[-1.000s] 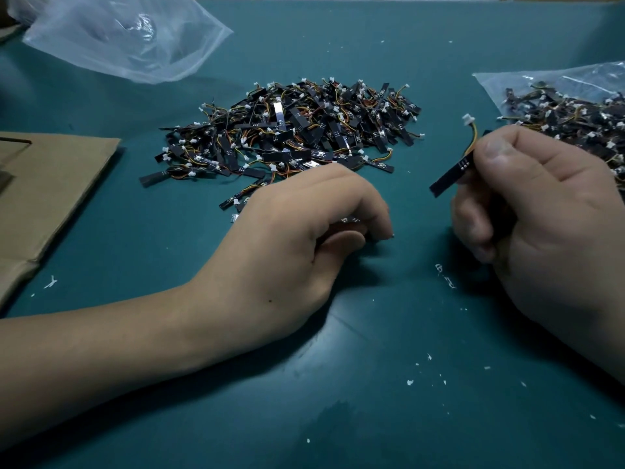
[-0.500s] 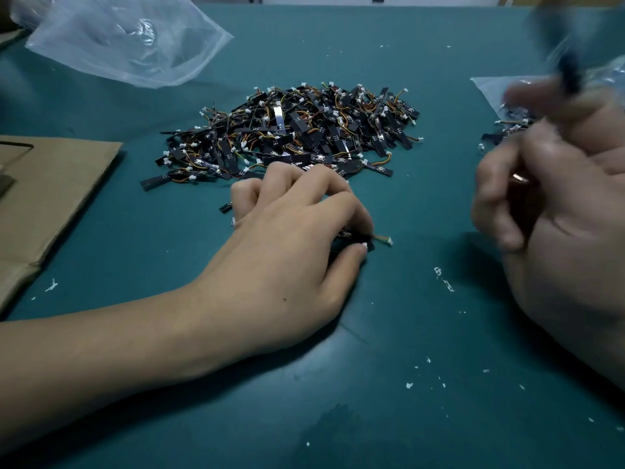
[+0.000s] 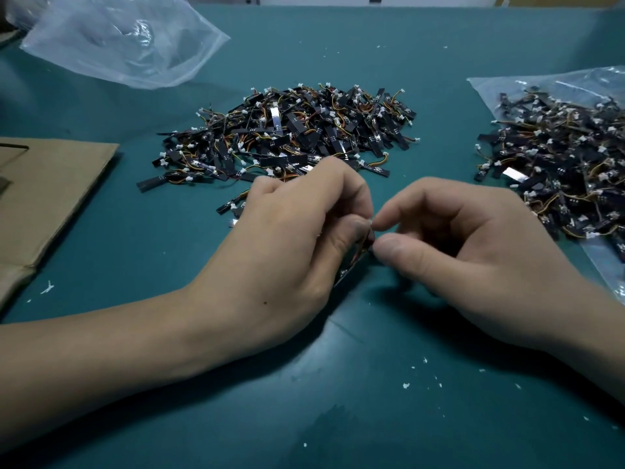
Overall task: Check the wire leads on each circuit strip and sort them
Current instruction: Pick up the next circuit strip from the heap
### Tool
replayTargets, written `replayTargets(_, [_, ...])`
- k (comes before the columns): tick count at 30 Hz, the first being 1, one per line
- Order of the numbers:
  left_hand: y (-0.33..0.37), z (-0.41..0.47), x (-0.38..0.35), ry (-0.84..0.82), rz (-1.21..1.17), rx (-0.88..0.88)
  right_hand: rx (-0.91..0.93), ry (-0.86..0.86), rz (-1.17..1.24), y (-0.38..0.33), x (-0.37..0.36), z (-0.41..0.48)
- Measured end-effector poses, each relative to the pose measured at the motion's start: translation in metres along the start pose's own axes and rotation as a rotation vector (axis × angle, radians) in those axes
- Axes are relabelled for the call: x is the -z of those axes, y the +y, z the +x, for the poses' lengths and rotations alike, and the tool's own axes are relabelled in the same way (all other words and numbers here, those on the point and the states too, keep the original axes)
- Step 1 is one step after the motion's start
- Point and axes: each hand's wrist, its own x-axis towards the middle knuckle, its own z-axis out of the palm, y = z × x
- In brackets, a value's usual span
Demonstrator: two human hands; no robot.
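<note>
Centrally, grip: left hand and right hand both pinched one circuit strip at frame centre.
Technique: leads probably needed gentle flexing, joints kept visible.

Electronics workshop: circuit strip piles, ESD mat.

Two strip piles: centre pile, right pile. Two bags: left bag, right bag. One cardboard. One pinched strip.

mat open between strip pile and bagged strips | cardboard left
</note>
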Motion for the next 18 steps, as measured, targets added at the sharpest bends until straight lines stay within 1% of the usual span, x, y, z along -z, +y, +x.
replayTargets(5, [0.003, -0.001, 0.001, -0.01, -0.041, -0.056, 0.012, 0.005, -0.015, 0.0, 0.0, 0.0])
replayTargets(8, [0.0, -0.001, 0.002, -0.003, -0.127, -0.064, 0.038, -0.032, -0.007, -0.002, 0.001, -0.001])
replayTargets(9, [-0.001, 0.0, 0.002, 0.009, -0.142, -0.069, 0.041, -0.048, -0.03, -0.003, 0.001, -0.001])
replayTargets(13, [-0.006, 0.006, 0.0, 0.052, -0.078, -0.138, 0.076, -0.083, -0.147, -0.002, 0.0, -0.001])
replayTargets(18, [-0.004, 0.005, -0.003, 0.017, -0.195, -0.149, 0.146, -0.107, -0.22, -0.003, 0.001, 0.0])
